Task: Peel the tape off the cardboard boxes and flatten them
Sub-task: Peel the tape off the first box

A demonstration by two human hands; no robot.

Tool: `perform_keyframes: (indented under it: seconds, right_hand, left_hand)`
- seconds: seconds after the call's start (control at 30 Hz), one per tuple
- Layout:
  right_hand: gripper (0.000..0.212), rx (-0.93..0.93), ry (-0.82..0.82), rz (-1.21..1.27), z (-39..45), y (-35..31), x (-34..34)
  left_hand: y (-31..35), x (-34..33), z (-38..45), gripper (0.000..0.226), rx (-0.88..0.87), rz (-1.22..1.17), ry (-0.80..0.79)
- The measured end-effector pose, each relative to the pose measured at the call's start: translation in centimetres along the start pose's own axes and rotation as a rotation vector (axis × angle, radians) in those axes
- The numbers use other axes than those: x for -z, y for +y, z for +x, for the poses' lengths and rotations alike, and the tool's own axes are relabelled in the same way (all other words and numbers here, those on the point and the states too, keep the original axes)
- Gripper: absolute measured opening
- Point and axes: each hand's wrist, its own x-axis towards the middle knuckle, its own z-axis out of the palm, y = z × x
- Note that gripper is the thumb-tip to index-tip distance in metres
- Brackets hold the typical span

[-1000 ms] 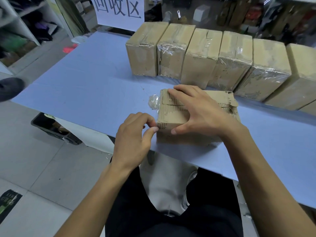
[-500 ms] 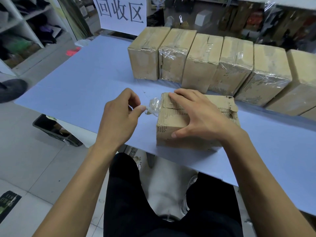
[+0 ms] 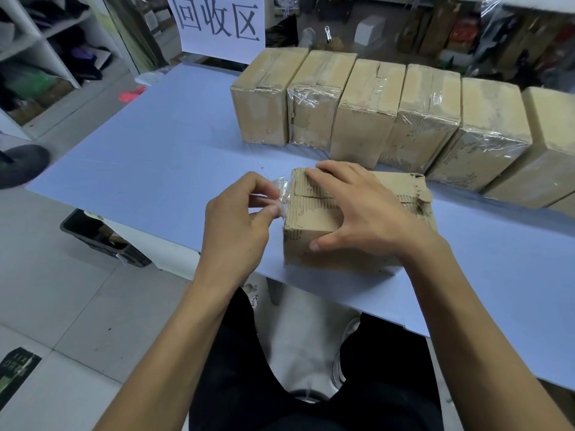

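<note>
A small worn cardboard box (image 3: 314, 244) with torn, ribbed faces sits near the front edge of the blue table (image 3: 161, 169). My right hand (image 3: 364, 209) lies spread over its top, thumb on the near face, holding it down. My left hand (image 3: 236, 219) is just left of the box and pinches a crumpled strip of clear tape (image 3: 282, 194) still attached at the box's upper left edge. Behind stands a row of several taped cardboard boxes (image 3: 429, 119).
A white sign with large characters (image 3: 217, 23) stands at the table's far edge. A black bin (image 3: 99, 237) sits on the tiled floor under the table's left side. Shelves (image 3: 46, 54) fill the left background. My legs are below the front edge.
My left hand rose from the box's lower left corner to its upper left edge, drawing the clear tape off the side. My right hand stayed pressed on the box.
</note>
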Motion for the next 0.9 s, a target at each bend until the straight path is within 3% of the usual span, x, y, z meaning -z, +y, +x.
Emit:
perform_keyframes:
  seconds: [0.17,0.43,0.9]
  right_hand:
    - [0.113,-0.001,-0.001,-0.005,-0.1,-0.1,0.1]
    - [0.114,-0.008,0.007,0.007,0.0,-0.2,0.0]
    - [0.111,-0.010,0.005,-0.012,0.0,-0.5,0.4]
  left_hand:
    - [-0.4,-0.6,0.6,0.020,-0.002,0.159,0.146]
    - [-1.0,-1.5,-1.6,0.011,-0.082,0.117,-0.004]
    - [-0.4,-1.9,1.1,0.014,0.117,-0.056,0.132]
